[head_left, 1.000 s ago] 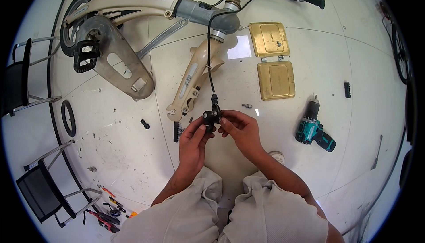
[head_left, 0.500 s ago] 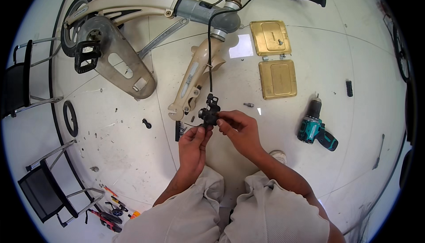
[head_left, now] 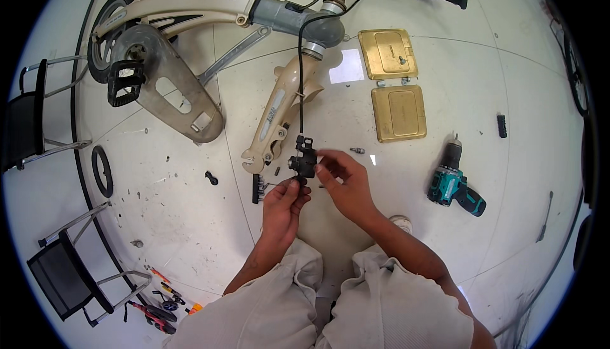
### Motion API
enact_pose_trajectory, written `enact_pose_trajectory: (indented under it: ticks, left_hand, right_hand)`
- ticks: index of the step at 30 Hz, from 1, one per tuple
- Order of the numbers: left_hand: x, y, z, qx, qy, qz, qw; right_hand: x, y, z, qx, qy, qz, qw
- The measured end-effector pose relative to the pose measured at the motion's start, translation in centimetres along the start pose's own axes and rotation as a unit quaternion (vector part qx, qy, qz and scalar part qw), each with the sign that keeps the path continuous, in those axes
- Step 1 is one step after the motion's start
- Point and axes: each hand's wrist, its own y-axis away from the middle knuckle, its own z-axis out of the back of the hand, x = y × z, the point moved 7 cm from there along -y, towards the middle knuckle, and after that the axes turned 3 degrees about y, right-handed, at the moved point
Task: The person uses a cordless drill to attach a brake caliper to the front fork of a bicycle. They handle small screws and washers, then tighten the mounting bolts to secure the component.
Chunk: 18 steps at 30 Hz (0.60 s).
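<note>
A black bicycle brake caliper (head_left: pixel 304 160) hangs from a black cable, below the fork of a beige bicycle frame. My left hand (head_left: pixel 283 204) pinches its lower end between thumb and fingers; a thin metal rod sticks out left of the thumb. At the caliper's right side, my right hand (head_left: pixel 348 185) has its thumb and bent fingers against the edge, the index finger slightly blurred. The fork (head_left: pixel 278 115) points down toward my hands. Near its tip, a black holder with small bits (head_left: pixel 257 188) lies on the floor beside my left hand.
Two gold plates (head_left: pixel 399 114) lie to the right of the fork. Farther right are a teal and black cordless drill (head_left: pixel 452 181) and a black grip (head_left: pixel 502 126). Two black chairs (head_left: pixel 60 276) stand at left, near a black ring (head_left: pixel 101 170) and scattered tools (head_left: pixel 152 314).
The caliper has turned slightly and shifted a little right. My right index finger has lifted toward its upper edge. My left hand has moved slightly to the right.
</note>
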Motion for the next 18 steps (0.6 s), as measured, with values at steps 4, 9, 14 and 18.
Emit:
enact_pose_trajectory:
  ticks: [4,9,14,18]
  left_hand:
    - [0.4,-0.3,0.3,0.006,-0.010,-0.012,1.000]
    - [0.4,-0.2,0.3,-0.002,0.005,-0.010,1.000]
    - [-0.1,-0.2,0.9,-0.019,0.009,-0.019,1.000]
    - [-0.3,-0.2,0.8,-0.020,0.016,-0.019,0.999]
  right_hand:
    - [-1.4,-3.3,-0.1,-0.032,-0.110,0.002,0.993]
    - [-1.9,-6.6,-4.7,0.208,-0.331,-0.188,0.901]
    - [-1.8,-6.1,-5.5,0.147,-0.348,-0.210,0.902]
    - [-2.2,-5.4,-6.0,0.128,-0.349,-0.245,0.895]
